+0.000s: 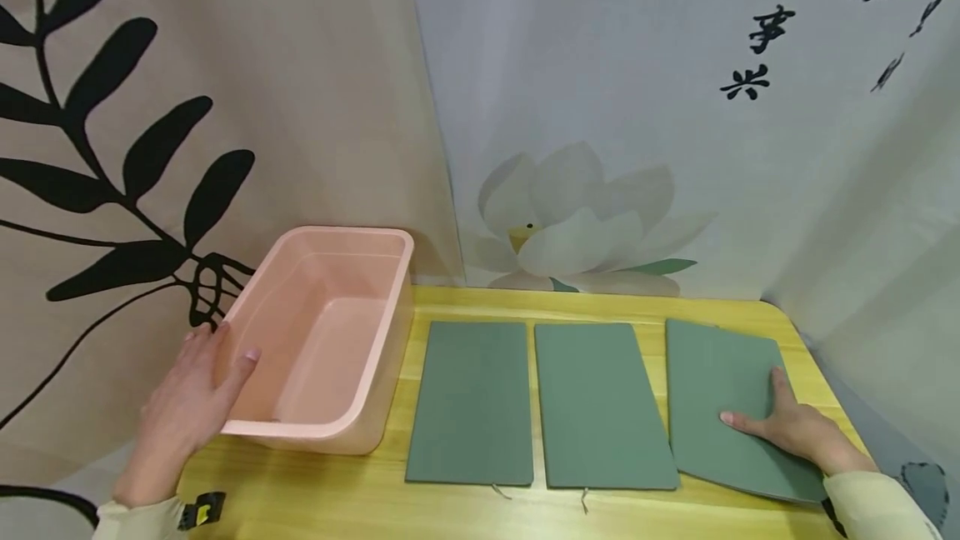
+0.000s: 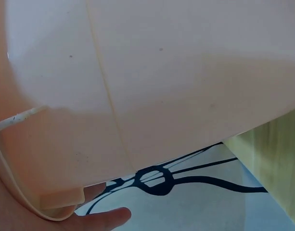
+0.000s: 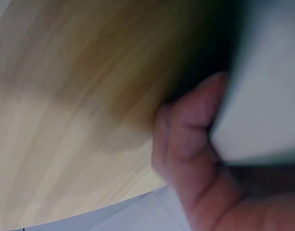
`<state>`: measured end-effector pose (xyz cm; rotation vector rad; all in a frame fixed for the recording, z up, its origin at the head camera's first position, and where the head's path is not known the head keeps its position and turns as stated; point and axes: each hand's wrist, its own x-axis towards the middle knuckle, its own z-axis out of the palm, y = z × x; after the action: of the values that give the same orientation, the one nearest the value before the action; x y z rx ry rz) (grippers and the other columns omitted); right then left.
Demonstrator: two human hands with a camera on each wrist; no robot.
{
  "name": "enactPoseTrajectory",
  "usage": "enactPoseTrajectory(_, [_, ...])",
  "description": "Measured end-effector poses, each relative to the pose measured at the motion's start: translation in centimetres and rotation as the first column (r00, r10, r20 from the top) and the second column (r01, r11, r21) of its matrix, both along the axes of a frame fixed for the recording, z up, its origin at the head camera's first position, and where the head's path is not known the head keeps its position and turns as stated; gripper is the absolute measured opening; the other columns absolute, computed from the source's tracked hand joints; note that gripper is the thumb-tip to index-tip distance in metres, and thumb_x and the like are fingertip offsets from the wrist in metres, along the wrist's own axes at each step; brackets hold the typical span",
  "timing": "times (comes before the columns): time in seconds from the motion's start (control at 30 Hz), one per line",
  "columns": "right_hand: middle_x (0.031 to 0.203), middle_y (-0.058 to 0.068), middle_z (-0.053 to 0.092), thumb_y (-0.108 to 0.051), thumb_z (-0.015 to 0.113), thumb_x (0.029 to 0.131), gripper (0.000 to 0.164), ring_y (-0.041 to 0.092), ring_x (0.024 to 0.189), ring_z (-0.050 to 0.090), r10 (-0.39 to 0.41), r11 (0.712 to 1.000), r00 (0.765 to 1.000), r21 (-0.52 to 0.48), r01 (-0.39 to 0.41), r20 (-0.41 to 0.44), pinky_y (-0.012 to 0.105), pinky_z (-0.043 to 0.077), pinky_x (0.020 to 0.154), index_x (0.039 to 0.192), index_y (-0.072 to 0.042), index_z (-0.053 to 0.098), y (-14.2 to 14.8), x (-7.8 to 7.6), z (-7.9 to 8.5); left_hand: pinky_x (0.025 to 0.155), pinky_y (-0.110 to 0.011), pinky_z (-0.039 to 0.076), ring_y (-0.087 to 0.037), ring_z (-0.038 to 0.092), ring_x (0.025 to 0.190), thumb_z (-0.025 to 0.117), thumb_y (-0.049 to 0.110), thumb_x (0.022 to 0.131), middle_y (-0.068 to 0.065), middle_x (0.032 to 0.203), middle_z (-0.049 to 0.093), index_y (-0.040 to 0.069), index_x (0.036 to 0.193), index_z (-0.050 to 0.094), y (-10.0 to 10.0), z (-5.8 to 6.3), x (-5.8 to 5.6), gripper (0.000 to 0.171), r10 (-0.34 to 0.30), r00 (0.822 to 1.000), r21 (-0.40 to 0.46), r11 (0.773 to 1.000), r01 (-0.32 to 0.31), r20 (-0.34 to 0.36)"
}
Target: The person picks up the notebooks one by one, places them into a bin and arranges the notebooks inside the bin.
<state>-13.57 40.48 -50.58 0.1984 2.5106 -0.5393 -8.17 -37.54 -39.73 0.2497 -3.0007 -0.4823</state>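
At the left of the head view, my left hand (image 1: 187, 390) grips the side rim of a pink plastic tub (image 1: 393, 332), thumb inside and fingers outside. The left wrist view shows the tub wall (image 2: 152, 86) close up, with a fingertip (image 2: 113, 219) below the rim. On the right, my right hand (image 1: 806, 432) holds the right edge of a green notebook (image 1: 720, 390). Its thumb lies across the cover, and in the right wrist view the fingers (image 3: 190, 130) curl at the edge. The notebook bows slightly; its underside is mostly hidden.
Two more green notebooks, one left (image 1: 472, 402) and one in the middle (image 1: 600, 407), lie flat side by side on the yellow wooden table (image 1: 315, 490). Short threads stick out at their near edges. Printed curtains (image 1: 585, 107) hang behind the table.
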Motion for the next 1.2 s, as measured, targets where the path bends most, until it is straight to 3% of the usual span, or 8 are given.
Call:
enactPoseTrajectory(0.23, [0.144, 0.06, 0.003, -0.06, 0.06, 0.099, 0.124, 0.076, 0.13, 0.022, 0.068, 0.988, 0.998, -0.138, -0.068, -0.006, 0.072, 0.042, 0.096, 0.149, 0.018, -0.022, 1.8, 0.3, 0.5, 0.089, -0.092, 0.024, -0.062, 0.016, 0.147, 0.036, 0.055, 0.108, -0.038, 0.163, 0.011, -0.006, 0.161, 0.017, 0.1, -0.1, -0.2, 0.083, -0.009, 1.0, 0.004, 1.0, 0.009, -0.014])
enactPoseTrajectory(0.4, [0.147, 0.057, -0.008, -0.049, 0.062, 0.102, 0.115, 0.075, 0.135, 0.007, 0.026, 0.964, 1.0, -0.265, -0.026, -0.002, 0.075, 0.035, 0.102, 0.152, 0.013, -0.021, 2.8, 0.5, 0.5, 0.091, -0.091, 0.024, -0.06, 0.015, 0.149, 0.036, 0.055, 0.109, -0.037, 0.164, 0.012, -0.007, 0.161, 0.018, 0.3, 0.1, -0.4, 0.082, -0.009, 1.0, 0.004, 1.0, 0.009, -0.017])
enactPoseTrajectory(0.7, [0.152, 0.053, -0.01, -0.047, 0.059, 0.105, 0.104, 0.071, 0.134, 0.026, -0.077, 0.936, 0.997, -0.346, 0.07, -0.006, 0.054, 0.055, 0.089, 0.158, 0.004, -0.015, 3.1, 1.6, 1.1, 0.092, -0.09, 0.023, -0.06, 0.014, 0.148, 0.035, 0.054, 0.109, -0.037, 0.164, 0.009, -0.008, 0.16, 0.016, 0.3, 0.1, -0.2, 0.082, -0.003, 1.0, 0.004, 1.0, 0.003, -0.007])
enactPoseTrajectory(0.83, [0.154, 0.05, -0.011, -0.045, 0.056, 0.107, 0.097, 0.062, 0.124, 0.05, -0.142, 0.906, 0.989, -0.407, 0.118, -0.029, 0.049, 0.059, 0.083, 0.161, -0.002, -0.013, 3.1, 2.3, 1.4, 0.092, -0.09, 0.023, -0.059, 0.012, 0.15, 0.034, 0.055, 0.109, -0.036, 0.165, 0.009, -0.007, 0.161, 0.015, 0.2, 0.1, -0.1, 0.083, 0.002, 1.0, 0.012, 1.0, -0.002, 0.003])
enactPoseTrajectory(0.93, [0.157, 0.048, -0.01, -0.043, 0.053, 0.108, 0.091, 0.059, 0.122, 0.054, -0.188, 0.878, 0.98, -0.457, 0.139, -0.062, 0.047, 0.061, 0.08, 0.162, -0.005, -0.01, 3.1, 2.9, 1.8, 0.093, -0.09, 0.022, -0.058, 0.012, 0.15, 0.034, 0.055, 0.109, -0.036, 0.165, 0.009, -0.006, 0.161, 0.015, 0.1, 0.1, -0.1, 0.083, 0.007, 1.0, 0.02, 1.0, -0.007, 0.005])
enactPoseTrajectory(1.03, [0.161, 0.043, -0.012, -0.045, 0.052, 0.108, 0.089, 0.064, 0.137, 0.034, -0.231, 0.855, 0.968, -0.495, 0.154, -0.097, 0.045, 0.061, 0.08, 0.164, -0.007, -0.007, 2.9, 3.4, 2.0, 0.094, -0.09, 0.022, -0.058, 0.012, 0.15, 0.033, 0.056, 0.109, -0.035, 0.165, 0.008, -0.006, 0.161, 0.015, 0.2, 0.2, 0.0, 0.083, 0.012, 1.0, 0.022, 1.0, -0.012, 0.005])
enactPoseTrajectory(1.13, [0.163, 0.033, -0.02, -0.051, 0.052, 0.107, 0.091, 0.064, 0.146, -0.001, -0.272, 0.842, 0.954, -0.51, 0.174, -0.124, 0.058, 0.053, 0.095, 0.164, -0.011, -0.006, 2.7, 3.6, 2.1, 0.093, -0.09, 0.021, -0.058, 0.013, 0.15, 0.033, 0.055, 0.109, -0.035, 0.166, 0.008, -0.006, 0.161, 0.015, 0.3, 0.2, 0.0, 0.083, 0.017, 1.0, 0.025, 1.0, -0.017, 0.004])
enactPoseTrajectory(1.2, [0.164, 0.027, -0.025, -0.054, 0.052, 0.106, 0.091, 0.06, 0.147, -0.015, -0.295, 0.837, 0.946, -0.514, 0.188, -0.136, 0.069, 0.042, 0.102, 0.165, -0.014, -0.006, 2.6, 3.8, 2.2, 0.093, -0.091, 0.021, -0.058, 0.013, 0.15, 0.034, 0.055, 0.109, -0.034, 0.166, 0.009, -0.006, 0.161, 0.016, 0.4, 0.2, 0.0, 0.082, 0.018, 1.0, 0.027, 0.999, -0.018, 0.003])
